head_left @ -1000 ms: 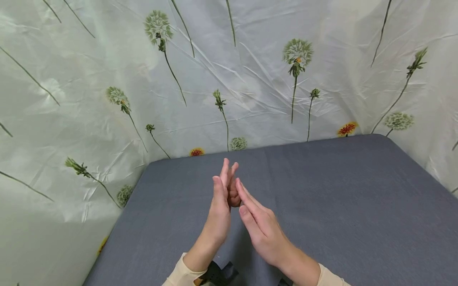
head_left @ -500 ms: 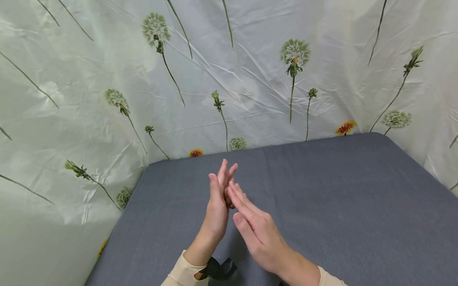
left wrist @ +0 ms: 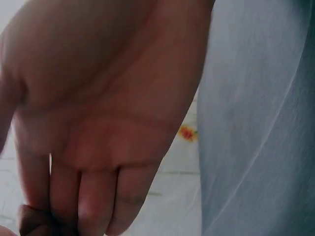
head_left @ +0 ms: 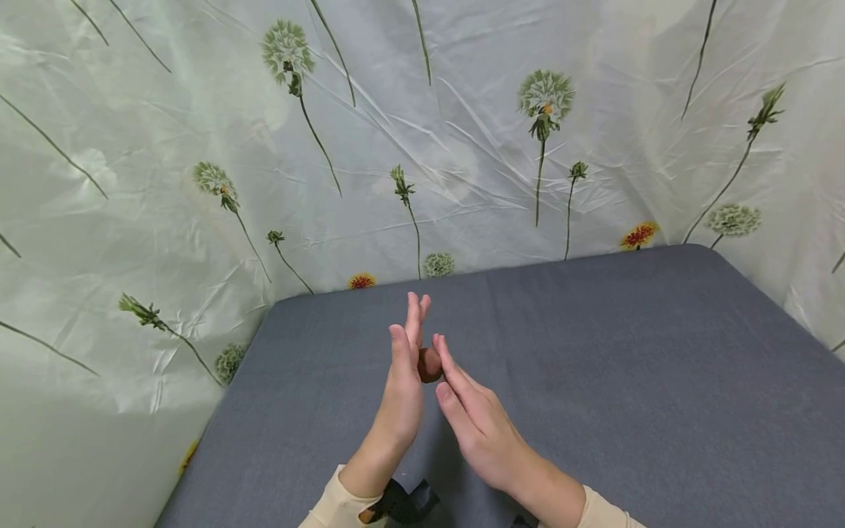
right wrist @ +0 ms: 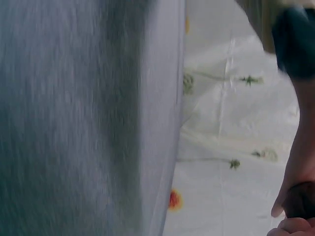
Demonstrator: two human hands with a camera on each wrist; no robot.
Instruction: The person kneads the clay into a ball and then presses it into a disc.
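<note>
A small brown ball (head_left: 430, 365), like a lump of clay or dough, sits between two hands held up over the grey surface. My left hand (head_left: 401, 392) stands nearly upright, fingers straight, its palm side against the ball. From the right, my right hand (head_left: 482, 422) leans in with straight fingers, their tips at the ball's other side. The left wrist view has the brown ball (left wrist: 39, 221) at the fingers of the left hand (left wrist: 106, 113). In the right wrist view, the dark ball (right wrist: 300, 199) lies between the left palm and the right fingertips (right wrist: 295, 226).
A grey cloth-covered table (head_left: 627, 381) spreads beneath the hands. Behind it and along its left side hangs a pale, shiny curtain (head_left: 462, 147) printed with dandelions. A black strap (head_left: 399, 502) shows at the left wrist, below the cream sleeve.
The right hand slid toward the left hand and up along it, then drew back to the right. More of the brown ball shows between the hands now.
</note>
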